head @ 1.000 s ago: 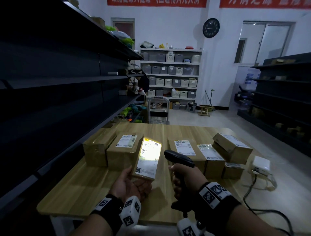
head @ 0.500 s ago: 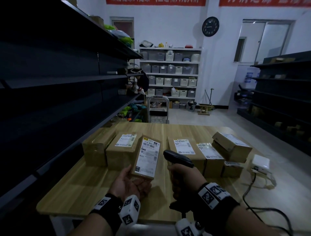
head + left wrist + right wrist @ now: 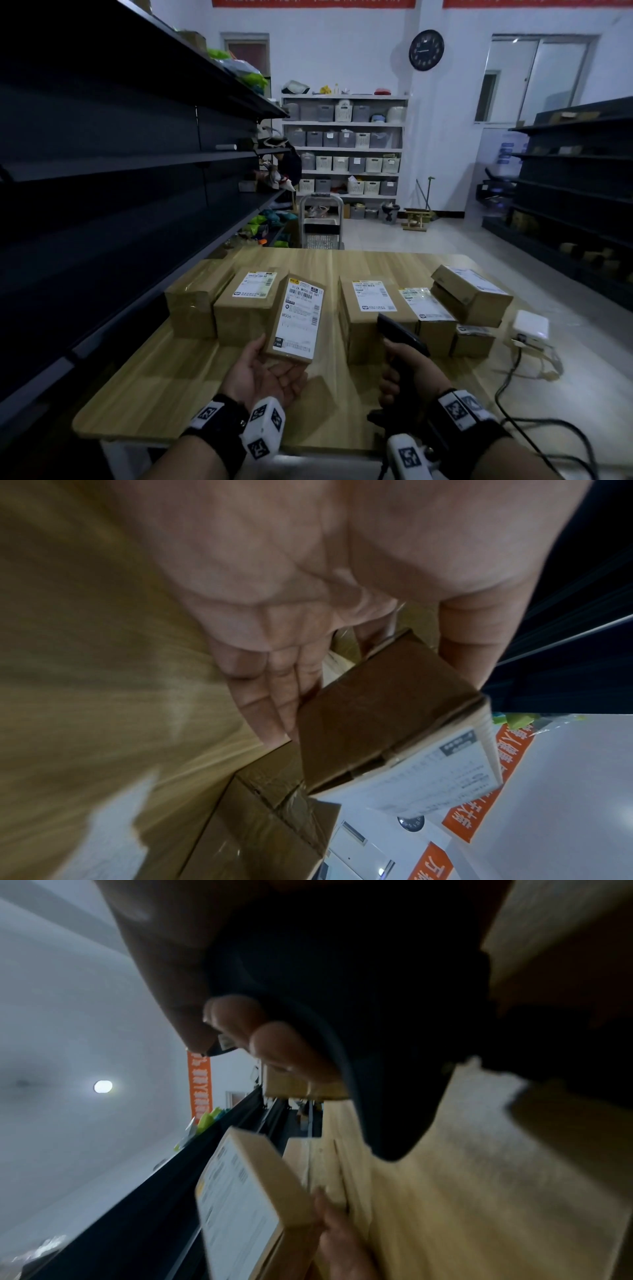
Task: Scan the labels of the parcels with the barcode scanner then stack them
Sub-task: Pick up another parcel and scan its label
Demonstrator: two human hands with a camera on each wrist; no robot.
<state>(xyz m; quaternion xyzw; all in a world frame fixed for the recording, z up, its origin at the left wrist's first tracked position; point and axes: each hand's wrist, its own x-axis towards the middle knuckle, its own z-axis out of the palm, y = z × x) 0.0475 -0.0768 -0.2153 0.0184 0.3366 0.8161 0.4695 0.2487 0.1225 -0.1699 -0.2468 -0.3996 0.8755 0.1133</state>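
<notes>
The desk (image 3: 164, 383) shows bare wood along its near edge, in front of the row of parcels (image 3: 246, 308). Behind the row the far strip of desk also lies bare. Left of the row, dark shelving (image 3: 120, 212) stands close against the desk. Right of the row, a white box (image 3: 531, 323) and its cables (image 3: 513, 373) take the corner, possibly trailing off the edge.

Readable on the white label (image 3: 298, 317) of the held parcel (image 3: 297, 320): "517A M006-00 001" above a barcode, "M006" lower left, "009" at the bottom corner. On labels of neighbouring parcels beside it: print too small. On red wall banners beyond: characters cut off.
</notes>
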